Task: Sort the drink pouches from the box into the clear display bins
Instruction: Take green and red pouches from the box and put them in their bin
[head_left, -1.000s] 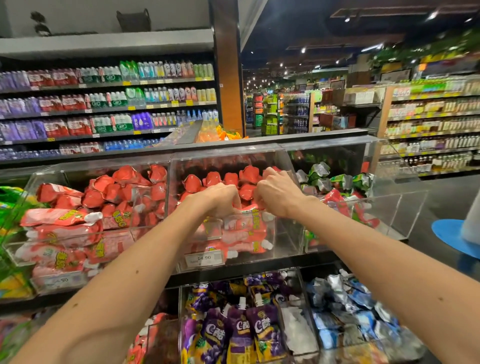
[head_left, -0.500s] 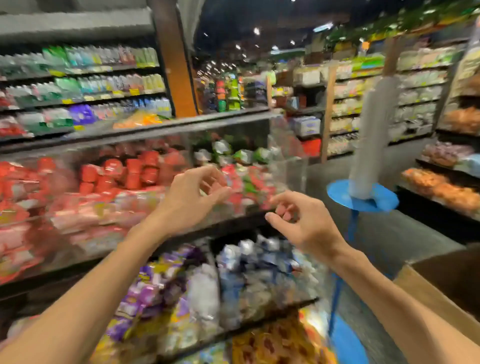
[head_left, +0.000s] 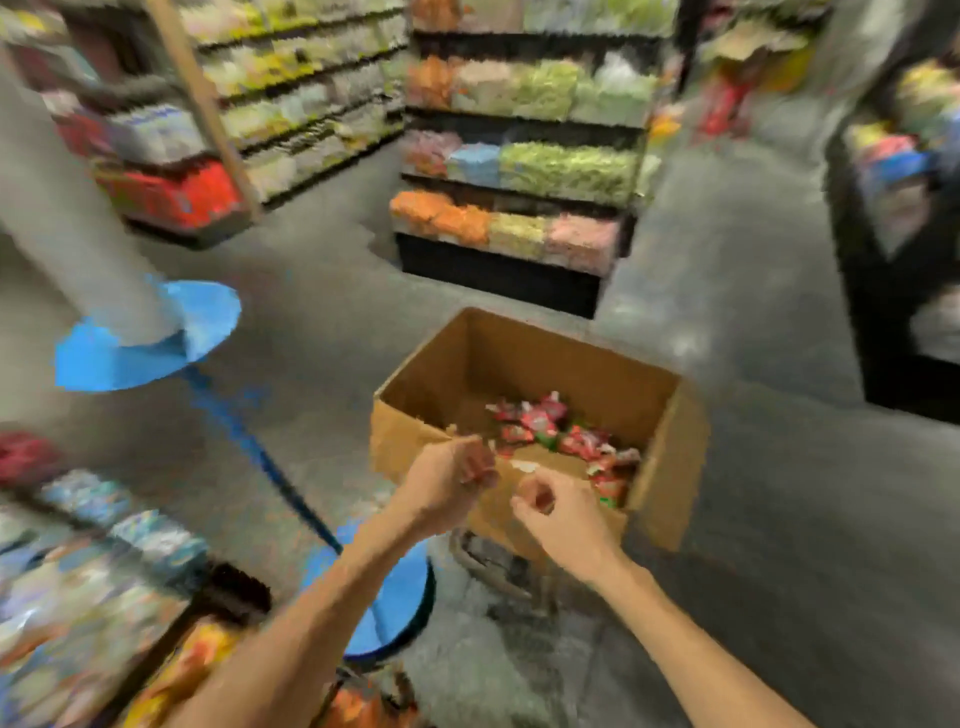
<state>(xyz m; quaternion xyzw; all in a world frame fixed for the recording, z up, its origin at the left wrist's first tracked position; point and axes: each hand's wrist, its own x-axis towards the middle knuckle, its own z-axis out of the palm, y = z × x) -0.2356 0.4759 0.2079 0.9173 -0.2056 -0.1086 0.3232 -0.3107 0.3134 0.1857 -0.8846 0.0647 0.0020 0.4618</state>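
The picture is blurred by motion. An open cardboard box (head_left: 670, 467) stands on a low cart in the aisle, with several red and green drink pouches (head_left: 561, 434) heaped in its right half. My left hand (head_left: 449, 480) hovers over the box's near left wall, fingers loosely curled, holding nothing. My right hand (head_left: 563, 514) hangs in front of the near wall, fingers loosely curled and empty too. The clear display bins (head_left: 88, 571) with pouches lie at the lower left edge.
A blue stand (head_left: 150, 343) with a white roll on its round top rises at the left; its blue base (head_left: 395, 597) sits beside the box. Stocked shelves (head_left: 509, 228) line the far aisle. Grey floor surrounds the box.
My view has swung right from the display bins to the box. Both hands left the red pouches in the bin and now hover empty at the box.
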